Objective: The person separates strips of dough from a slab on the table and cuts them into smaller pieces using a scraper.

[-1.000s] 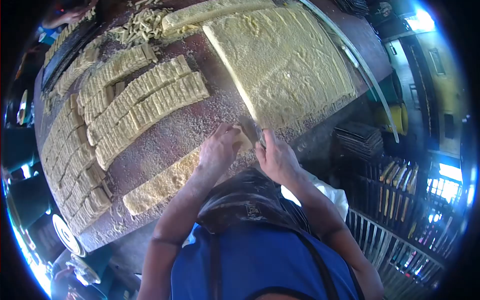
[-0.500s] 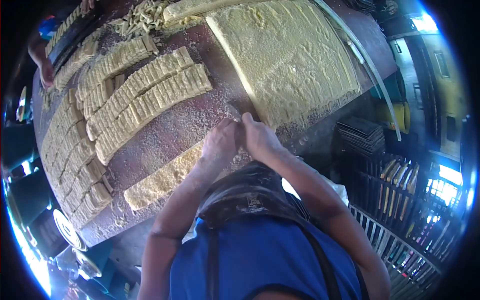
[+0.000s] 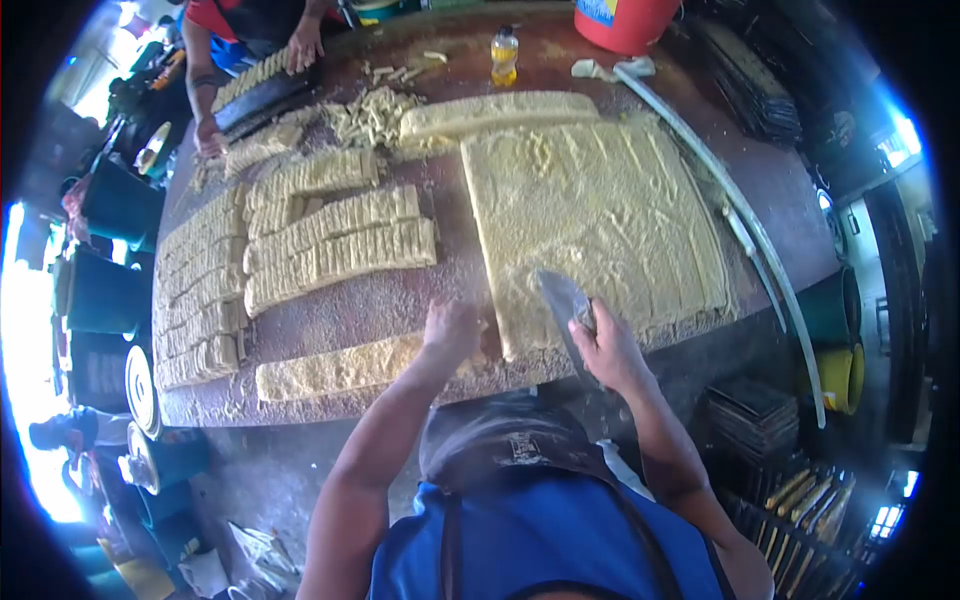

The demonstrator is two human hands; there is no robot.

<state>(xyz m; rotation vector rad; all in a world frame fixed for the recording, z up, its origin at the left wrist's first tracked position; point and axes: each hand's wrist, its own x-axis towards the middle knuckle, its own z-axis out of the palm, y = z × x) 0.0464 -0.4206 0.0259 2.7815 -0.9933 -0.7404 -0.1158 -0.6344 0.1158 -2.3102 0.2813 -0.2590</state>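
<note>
My right hand (image 3: 612,350) grips a broad, pointed metal blade (image 3: 567,305), tilted over the near part of a large flat slab of dough (image 3: 600,220). The slab is pale yellow and crumb-dusted, with lines across its top. My left hand (image 3: 453,330) is closed at the right end of a long dough strip (image 3: 340,367), left of the slab's near corner. Its fingertips are hidden, so I cannot make out what they hold. Rows of cut dough pieces (image 3: 340,240) lie on the left of the table.
Across the crumb-strewn table (image 3: 350,300), another person's hand (image 3: 305,45) rests at a dark tray (image 3: 265,105) of pieces. A thick dough strip (image 3: 500,115), a bottle (image 3: 505,55) and a red bucket (image 3: 625,22) stand at the back. A long pale strip (image 3: 730,190) overhangs the right edge.
My hands, close together before, are now apart. The right has moved right and the blade now shows clearly over the slab. The view has tilted up, showing more of the table's back.
</note>
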